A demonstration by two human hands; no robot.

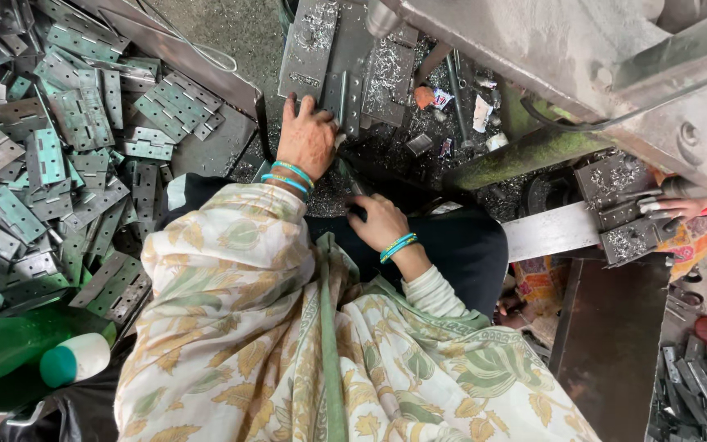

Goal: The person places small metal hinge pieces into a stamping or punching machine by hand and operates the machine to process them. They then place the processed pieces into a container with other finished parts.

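My left hand (308, 137), with blue bangles at the wrist, reaches forward onto the press bed. Its fingers grip the edge of a grey metal hinge (344, 105) lying among metal shavings. My right hand (376, 221), also in bangles, is low over my dark lap with its fingers curled towards a small dark piece (357, 209). Whether it holds that piece is hidden. A cream floral cloth (288, 352) covers my arms and chest.
A big pile of grey-green hinges (59, 164) fills the left. A green bottle with a white cap (34, 356) lies at bottom left. Another person's hand (681, 208) works at a shavings-covered plate (623, 209) on the right. More hinges (701, 393) lie at bottom right.
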